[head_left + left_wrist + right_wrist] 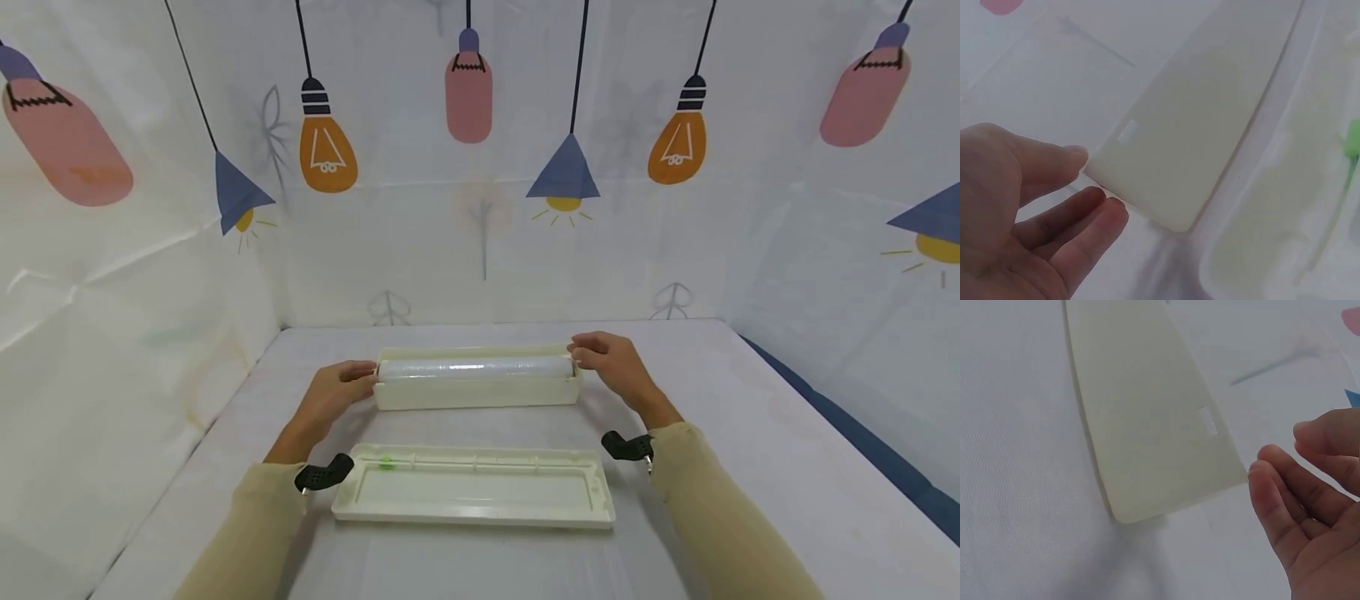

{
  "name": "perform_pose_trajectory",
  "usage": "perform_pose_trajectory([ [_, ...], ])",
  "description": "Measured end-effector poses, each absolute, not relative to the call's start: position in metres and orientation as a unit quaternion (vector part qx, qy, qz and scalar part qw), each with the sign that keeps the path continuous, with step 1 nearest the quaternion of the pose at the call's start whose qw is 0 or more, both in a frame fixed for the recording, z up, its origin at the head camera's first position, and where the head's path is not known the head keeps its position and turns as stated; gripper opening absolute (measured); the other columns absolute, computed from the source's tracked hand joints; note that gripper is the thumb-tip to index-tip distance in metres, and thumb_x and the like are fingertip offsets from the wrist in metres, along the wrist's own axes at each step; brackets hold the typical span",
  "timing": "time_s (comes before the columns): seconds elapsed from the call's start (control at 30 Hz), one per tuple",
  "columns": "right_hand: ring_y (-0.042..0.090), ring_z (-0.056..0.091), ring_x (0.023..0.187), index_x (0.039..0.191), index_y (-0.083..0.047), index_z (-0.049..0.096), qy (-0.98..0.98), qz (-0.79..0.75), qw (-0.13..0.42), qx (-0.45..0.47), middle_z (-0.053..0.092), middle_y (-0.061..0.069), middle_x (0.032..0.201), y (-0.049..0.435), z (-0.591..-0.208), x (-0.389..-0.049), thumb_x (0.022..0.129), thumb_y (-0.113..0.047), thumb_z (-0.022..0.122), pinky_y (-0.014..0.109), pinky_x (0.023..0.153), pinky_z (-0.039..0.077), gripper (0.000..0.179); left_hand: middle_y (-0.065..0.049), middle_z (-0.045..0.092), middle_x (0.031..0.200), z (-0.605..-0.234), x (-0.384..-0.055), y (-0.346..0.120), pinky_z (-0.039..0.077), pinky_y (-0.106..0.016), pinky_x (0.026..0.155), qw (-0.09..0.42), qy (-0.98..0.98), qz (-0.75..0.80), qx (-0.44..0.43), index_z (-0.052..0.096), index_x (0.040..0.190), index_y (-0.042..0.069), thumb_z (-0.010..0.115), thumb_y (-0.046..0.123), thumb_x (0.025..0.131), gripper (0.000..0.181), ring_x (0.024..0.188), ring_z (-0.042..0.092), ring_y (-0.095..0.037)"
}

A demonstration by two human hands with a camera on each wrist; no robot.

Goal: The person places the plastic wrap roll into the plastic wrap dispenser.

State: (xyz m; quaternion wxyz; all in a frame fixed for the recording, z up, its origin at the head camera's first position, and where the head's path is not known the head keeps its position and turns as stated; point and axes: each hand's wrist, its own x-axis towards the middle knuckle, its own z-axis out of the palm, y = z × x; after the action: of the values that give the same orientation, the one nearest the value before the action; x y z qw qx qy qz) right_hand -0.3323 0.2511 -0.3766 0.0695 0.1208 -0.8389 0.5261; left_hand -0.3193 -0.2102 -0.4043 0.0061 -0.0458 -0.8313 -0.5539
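A cream plastic wrap dispenser box [476, 396] lies lengthwise across the table, its top uncovered. Inside it sits a shiny, whitish roll of plastic wrap [480, 368]. At the box's left end is my left hand [330, 400], fingertips at the end wall; in the left wrist view its thumb and fingers [1107, 215] are gently bent by the corner. My right hand [617, 368] is at the opposite end, fingertips touching the corner and the thumb apart in the right wrist view. Nearer to me, the cream lid [472, 490] lies with its hollow inside facing up.
A small green piece [386, 462] sits on the lid's far rim. The white-covered table [750, 467] meets white sheets [480, 242] printed with lamps behind and at both sides. Black wrist cameras [324, 473] are strapped to both wrists.
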Motion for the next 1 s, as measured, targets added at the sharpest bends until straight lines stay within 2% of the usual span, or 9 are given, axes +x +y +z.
perform_pose_trajectory([
  [0.13, 0.034, 0.064, 0.112, 0.133, 0.003, 0.059, -0.832, 0.536, 0.077, 0.122, 0.066, 0.021, 0.124, 0.255, -0.372, -0.330, 0.101, -0.019, 0.062, 0.040, 0.092, 0.055, 0.039, -0.020, 0.059, 0.134, -0.400, -0.315, -0.213, 0.051, -0.042, 0.098, 0.022, -0.832, -0.551, -0.050, 0.057, 0.137, -0.001, 0.063, 0.028, 0.101, 0.047, 0.113, 0.065, -0.030],
  [0.27, 0.033, 0.066, 0.109, 0.135, 0.003, 0.058, -0.833, 0.535, 0.070, 0.125, 0.067, 0.019, 0.123, 0.259, -0.373, -0.323, 0.102, -0.025, 0.061, 0.040, 0.091, 0.055, 0.043, -0.020, 0.060, 0.132, -0.398, -0.308, -0.218, 0.055, -0.036, 0.093, 0.038, -0.834, -0.548, -0.042, 0.058, 0.135, -0.003, 0.063, 0.025, 0.101, 0.045, 0.114, 0.064, -0.032],
  [0.47, 0.032, 0.067, 0.106, 0.131, 0.003, 0.060, -0.830, 0.540, 0.063, 0.123, 0.068, 0.019, 0.118, 0.263, -0.379, -0.311, 0.101, -0.024, 0.063, 0.040, 0.086, 0.058, 0.041, -0.020, 0.060, 0.134, -0.398, -0.292, -0.226, 0.055, -0.033, 0.091, 0.024, -0.847, -0.529, -0.051, 0.055, 0.139, -0.004, 0.062, 0.029, 0.102, 0.050, 0.118, 0.061, -0.031],
  [0.73, 0.033, 0.068, 0.103, 0.127, 0.003, 0.062, -0.828, 0.538, 0.058, 0.147, 0.069, 0.021, 0.115, 0.261, -0.383, -0.304, 0.102, -0.026, 0.063, 0.035, 0.082, 0.059, 0.038, -0.018, 0.063, 0.130, -0.402, -0.278, -0.233, 0.055, -0.036, 0.091, 0.004, -0.862, -0.505, -0.044, 0.057, 0.137, -0.003, 0.063, 0.031, 0.101, 0.050, 0.112, 0.063, -0.027],
  [1.0, 0.034, 0.068, 0.105, 0.129, 0.004, 0.060, -0.838, 0.527, 0.034, 0.137, 0.068, 0.021, 0.116, 0.274, -0.387, -0.291, 0.103, -0.025, 0.061, 0.036, 0.084, 0.058, 0.040, -0.020, 0.063, 0.129, -0.408, -0.276, -0.229, 0.056, -0.038, 0.090, -0.008, -0.847, -0.530, -0.053, 0.057, 0.135, -0.007, 0.066, 0.025, 0.099, 0.048, 0.109, 0.065, -0.028],
])
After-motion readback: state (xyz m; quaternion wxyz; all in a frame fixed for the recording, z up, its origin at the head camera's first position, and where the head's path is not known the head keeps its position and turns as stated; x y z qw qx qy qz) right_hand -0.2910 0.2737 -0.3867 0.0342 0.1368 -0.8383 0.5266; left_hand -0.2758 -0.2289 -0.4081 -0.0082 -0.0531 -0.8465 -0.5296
